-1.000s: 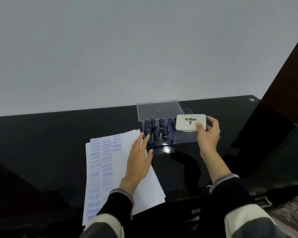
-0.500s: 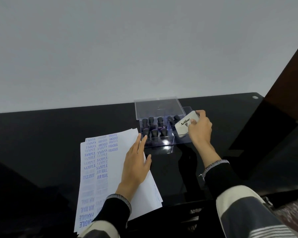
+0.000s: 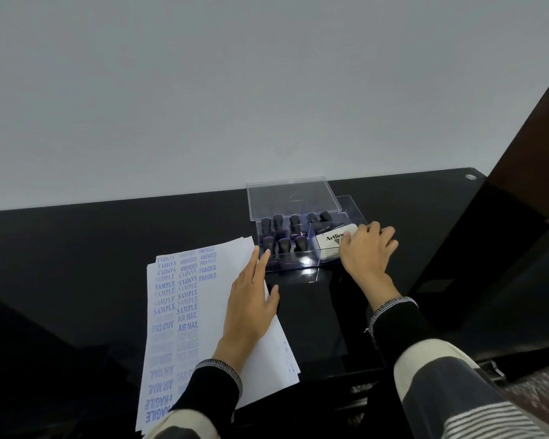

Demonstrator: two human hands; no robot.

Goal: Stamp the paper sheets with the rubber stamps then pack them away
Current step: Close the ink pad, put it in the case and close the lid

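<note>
A stack of white paper sheets (image 3: 200, 315) printed with blue stamp marks lies on the black table. My left hand (image 3: 251, 302) rests flat on it, fingertips close to the clear plastic box (image 3: 298, 268). Several dark rubber stamps (image 3: 282, 243) stand upright in the box's left part. My right hand (image 3: 366, 251) holds the white Artline ink pad (image 3: 328, 247) down in the box's right compartment, thumb on top and fingers over its far edge.
The box's clear lid (image 3: 292, 201) stands open at the back. The glossy black table (image 3: 76, 264) ends at a pale wall behind. A dark brown panel (image 3: 526, 160) rises at the right beyond the table's corner.
My right hand has carried the ink pad from above the box down into its right compartment. My left hand has stayed flat on the paper.
</note>
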